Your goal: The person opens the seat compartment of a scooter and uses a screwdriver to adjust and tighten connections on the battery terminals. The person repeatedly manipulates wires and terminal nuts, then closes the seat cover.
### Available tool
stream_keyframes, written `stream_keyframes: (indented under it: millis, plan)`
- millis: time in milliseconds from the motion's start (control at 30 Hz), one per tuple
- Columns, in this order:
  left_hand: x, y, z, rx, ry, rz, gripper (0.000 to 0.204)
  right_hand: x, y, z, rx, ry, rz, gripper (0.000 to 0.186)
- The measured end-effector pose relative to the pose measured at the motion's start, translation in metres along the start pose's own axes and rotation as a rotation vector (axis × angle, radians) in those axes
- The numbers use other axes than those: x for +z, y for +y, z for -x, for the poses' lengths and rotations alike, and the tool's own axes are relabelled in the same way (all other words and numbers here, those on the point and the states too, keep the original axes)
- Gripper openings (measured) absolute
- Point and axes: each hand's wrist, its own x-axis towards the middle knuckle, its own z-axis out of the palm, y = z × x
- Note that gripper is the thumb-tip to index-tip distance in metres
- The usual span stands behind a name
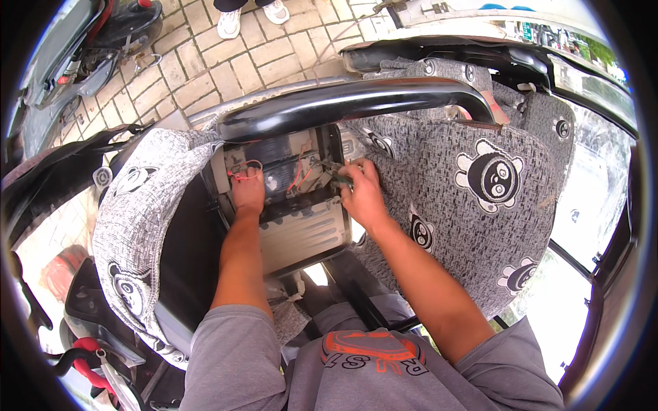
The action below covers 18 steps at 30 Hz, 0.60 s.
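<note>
The open box point(305, 236) is sitting mid-scene, between a patterned cushion point(445, 226) on the right and a patterned cover point(140, 198) on the left. Inside, orange wires point(299, 168) are running loose among dark blocks point(271, 152).

The left hand point(248, 190) is bending into the box's left part beside a looped red wire point(250, 166), perhaps steadying it; whether that grip is closing on the wire, I cannot tell. The right hand point(362, 192) is pinching a small tool point(338, 178) at the right rim, its grip nearly closed around the greenish handle, probably so that the tip is pointing in at the wiring.

A thick black bar point(343, 99) is arching across the far edge, blocking access from there, while the cushion is crowding the right forearm. Farther off, someone's shoes point(229, 25) are resting on paving point(233, 75).
</note>
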Motion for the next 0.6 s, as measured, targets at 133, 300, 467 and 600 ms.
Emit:
stream_keyframes:
  millis: [133,300,467,600]
  plan:
    - [-0.004,0.003,-0.003,-0.010,-0.041,0.009,0.014,-0.002,0.000,-0.007,0.527,-0.096,-0.324,0.023]
    - [-0.006,0.004,-0.002,-0.008,-0.029,0.011,0.014,-0.004,0.004,0.003,-0.125,-0.037,0.079,0.025]
    - [-0.006,0.001,0.001,-0.021,-0.036,0.021,0.014,0.004,0.003,0.003,0.344,-0.023,-0.236,0.026]
    - [-0.010,-0.002,-0.001,-0.008,-0.044,0.020,0.016,-0.013,-0.026,0.006,0.051,-0.042,-0.008,0.027]
